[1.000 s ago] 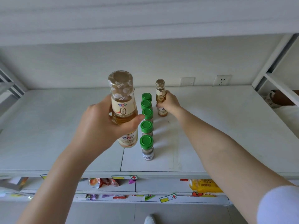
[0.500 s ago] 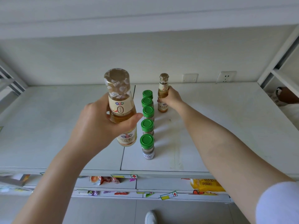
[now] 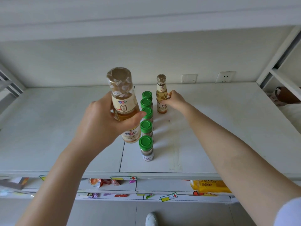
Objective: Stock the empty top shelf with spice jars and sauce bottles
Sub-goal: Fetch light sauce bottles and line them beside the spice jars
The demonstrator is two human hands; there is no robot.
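Several green-lidded spice jars (image 3: 146, 142) stand in a row running front to back on the white top shelf (image 3: 211, 131). My left hand (image 3: 104, 123) grips an amber sauce bottle (image 3: 123, 101) upright, left of the row and above the shelf. My right hand (image 3: 175, 100) holds a second, smaller-looking amber sauce bottle (image 3: 161, 93) that stands on the shelf just right of the row's far end.
Two wall sockets (image 3: 225, 77) sit behind the shelf. A white rack post (image 3: 276, 54) rises at the right. Lower shelves hold snack packets (image 3: 104, 182) and a yellow bag (image 3: 210, 185), with price tags along the edges. A shoe (image 3: 151, 219) shows on the floor.
My right hand has slid its bottle farther back along the shelf, beside the far end of the jar row. The left hand's bottle stays roughly where it was.
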